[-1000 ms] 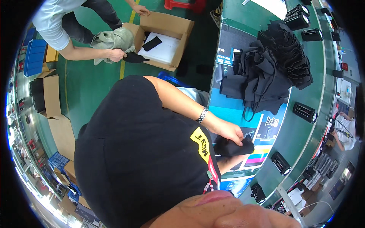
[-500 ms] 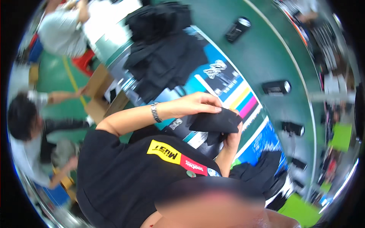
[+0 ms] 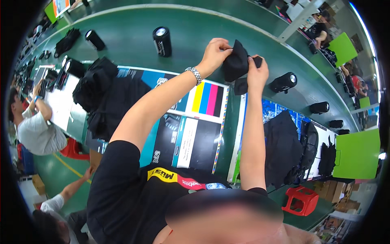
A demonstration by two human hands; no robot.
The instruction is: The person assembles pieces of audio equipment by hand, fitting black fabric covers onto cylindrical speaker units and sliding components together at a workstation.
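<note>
A folded black cloth piece, perhaps a pouch (image 3: 235,64), is held up above the far edge of the table between my two hands. My left hand (image 3: 215,57), with a metal-link band on its wrist, pinches the upper left edge of it. My right hand (image 3: 257,76) grips the other side, and a bit of black material shows at its fingertips. A small dark flap (image 3: 241,86) hangs below, beside the right hand; whether it joins the pouch I cannot tell. Both arms are stretched forward.
Printed sheets (image 3: 187,140) cover the table. A heap of black cloth (image 3: 107,97) lies left, more black fabric (image 3: 283,144) right. Black cylinders (image 3: 162,42) stand along the green surface beyond. A red stool (image 3: 300,201) is at lower right; co-workers (image 3: 40,132) are at left.
My view has swung round. Both hands have reached farther forward with the black pouch, from close to my chest to above the table's far edge.
</note>
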